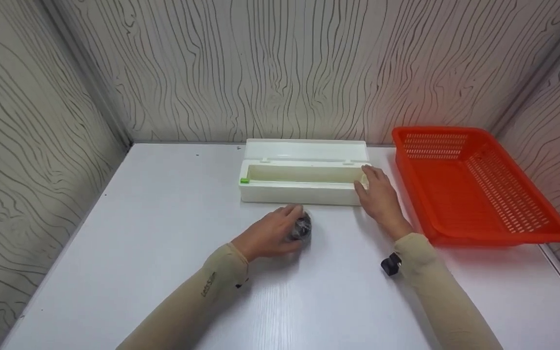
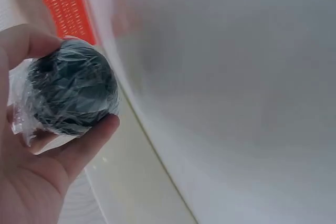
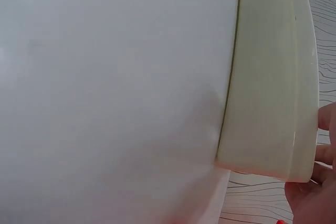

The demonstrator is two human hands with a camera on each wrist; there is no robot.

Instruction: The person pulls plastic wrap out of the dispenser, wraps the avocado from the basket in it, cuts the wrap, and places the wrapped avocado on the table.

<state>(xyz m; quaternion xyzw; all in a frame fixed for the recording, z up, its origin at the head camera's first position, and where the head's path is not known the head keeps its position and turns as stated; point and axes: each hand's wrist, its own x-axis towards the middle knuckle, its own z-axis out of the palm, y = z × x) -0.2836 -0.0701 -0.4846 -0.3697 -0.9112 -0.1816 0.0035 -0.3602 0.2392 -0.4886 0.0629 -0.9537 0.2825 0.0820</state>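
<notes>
My left hand [image 1: 272, 233] grips a dark, rounded thing wrapped in crinkled clear plastic film [image 2: 73, 87], in front of a long white box [image 1: 304, 194]. In the left wrist view the thumb and fingers curl about its sides, and loose film bunches toward the palm. The box looks like a cling film dispenser; its lid [image 1: 306, 149] stands raised at the back, and a small green slider [image 1: 244, 180] sits at its left end. My right hand [image 1: 382, 199] holds the box's right end, fingers over the rim; the right wrist view shows its fingertips at the end corner.
An orange-red perforated basket [image 1: 435, 233] stands at the right, close to my right forearm. The white table [image 1: 163, 204] meets wood-patterned walls [image 1: 280, 68] at the back and sides. A small black device [image 1: 391, 265] sits at my right cuff.
</notes>
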